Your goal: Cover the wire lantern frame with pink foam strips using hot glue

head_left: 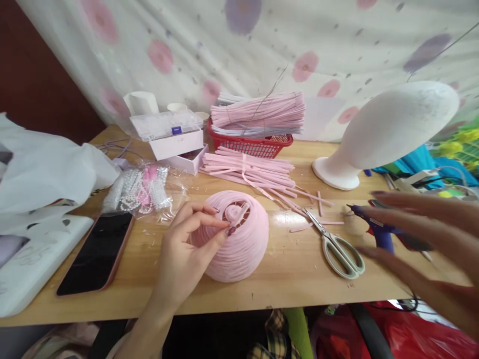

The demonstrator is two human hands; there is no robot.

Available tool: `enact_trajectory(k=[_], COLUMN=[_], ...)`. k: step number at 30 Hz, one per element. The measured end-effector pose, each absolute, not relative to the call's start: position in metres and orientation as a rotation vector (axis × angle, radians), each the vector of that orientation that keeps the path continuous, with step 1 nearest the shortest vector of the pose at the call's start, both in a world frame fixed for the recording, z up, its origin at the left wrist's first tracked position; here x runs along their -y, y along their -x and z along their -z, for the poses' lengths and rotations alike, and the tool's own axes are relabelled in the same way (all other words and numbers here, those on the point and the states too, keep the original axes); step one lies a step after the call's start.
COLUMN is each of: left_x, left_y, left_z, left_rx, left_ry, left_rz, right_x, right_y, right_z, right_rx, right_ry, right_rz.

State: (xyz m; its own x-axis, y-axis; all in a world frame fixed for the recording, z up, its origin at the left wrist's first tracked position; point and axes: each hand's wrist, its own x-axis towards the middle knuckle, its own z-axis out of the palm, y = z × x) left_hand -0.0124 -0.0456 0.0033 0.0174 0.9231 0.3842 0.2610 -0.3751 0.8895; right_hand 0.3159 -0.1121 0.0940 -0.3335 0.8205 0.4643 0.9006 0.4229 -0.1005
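- In the head view, a round ball wrapped in soft pink strands (239,259) is sitting near the front middle of the wooden bench (284,284), its round opening facing upward.
- The left hand (192,234) is pinching a short, pale pink fuzzy strip (241,214) between thumb and finger, above that opening; whether the strip is touching the ball, I cannot tell.
- The right hand (430,239), blurred, is hovering around the blue glue gun (382,234) with fingers wide apart; contact is not showing clearly.
- Pink strands are covering all the visible sides, so the wrapping is looking well advanced.
- Dark spokes are showing inside the opening around a small pink coil (234,212); this patch is probably what is remaining.
- A tied bundle of pink fuzzy strips (250,169) is lying close behind the ball, with loose cut pieces beside it, so supply is looking ample.
- The front edge of the bench is running near the ball, leaving little margin there.
- Bare wood is giving some room between the ball and the pale-handled metal scissors (342,254) on the right.
- On the left, a black-screened phone (95,254) and a clear bag of pearly beads (142,189) are bounding the space.
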Motion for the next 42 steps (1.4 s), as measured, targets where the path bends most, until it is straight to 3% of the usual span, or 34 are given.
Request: enact_trajectory(k=[6, 11, 21, 28, 42], left_x=[0.051, 0.056, 0.062, 0.061, 0.066], left_y=[0.012, 0.01, 0.012, 0.013, 0.016], left_z=[-0.005, -0.003, 0.03, 0.03, 0.031], left_rx=[-1.268, -1.286, -1.391, -1.25, -1.239], left_ry=[-1.819, -1.885, -1.849, -1.799, -1.867], left_rz=[-1.491, -1.52, -1.392, -1.391, -1.412], right_x=[0.042, 0.004, -0.009, -0.013, -0.011], right_y=[-0.219, -0.21, -0.216, -0.214, -0.22], right_z=[-0.105, -0.1, -0.095, -0.086, -0.072], right_rx=[2.78, 2.883, 2.918, 2.642, 2.64], right_ry=[0.652, 0.408, 0.495, 1.136, 0.572], right_rz=[0.531, 0.152, -0.105, -0.683, -0.349])
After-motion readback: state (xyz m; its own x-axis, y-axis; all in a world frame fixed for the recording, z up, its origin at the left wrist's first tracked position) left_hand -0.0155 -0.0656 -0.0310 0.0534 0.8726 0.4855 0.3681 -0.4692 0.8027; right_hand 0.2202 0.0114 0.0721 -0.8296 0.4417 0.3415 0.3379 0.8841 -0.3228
